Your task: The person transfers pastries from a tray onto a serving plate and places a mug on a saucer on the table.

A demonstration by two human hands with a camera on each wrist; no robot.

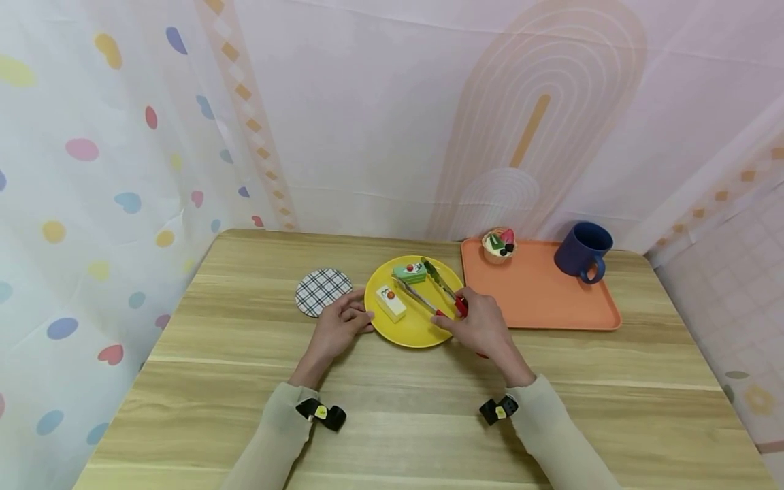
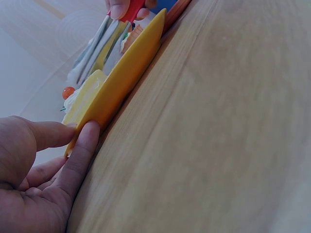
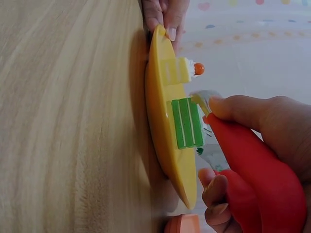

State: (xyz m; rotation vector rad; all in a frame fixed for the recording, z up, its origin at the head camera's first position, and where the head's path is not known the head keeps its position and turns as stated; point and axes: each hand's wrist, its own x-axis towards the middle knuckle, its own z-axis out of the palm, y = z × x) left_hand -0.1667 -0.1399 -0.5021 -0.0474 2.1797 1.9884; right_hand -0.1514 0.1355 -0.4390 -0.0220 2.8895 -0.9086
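A round yellow plate (image 1: 416,333) lies on the table with two toy cake slices on it. My left hand (image 1: 337,327) pinches the plate's left rim between thumb and fingers (image 2: 80,153). My right hand (image 1: 480,323) holds tongs (image 3: 257,167) by their red handles. Their metal arms stand spread, the tips on either side of the green cake slice (image 1: 407,273); whether they touch it I cannot tell. Nearer my left hand sits the pale yellow cake slice (image 1: 390,305), topped with white cream and an orange-red ball.
An orange tray (image 1: 533,299) stands right of the plate, bearing a dark blue mug (image 1: 578,252) and a fruit tart (image 1: 497,248) at its back left corner. Left of the plate lies a round checked coaster (image 1: 321,289). A patterned cloth hangs behind the table.
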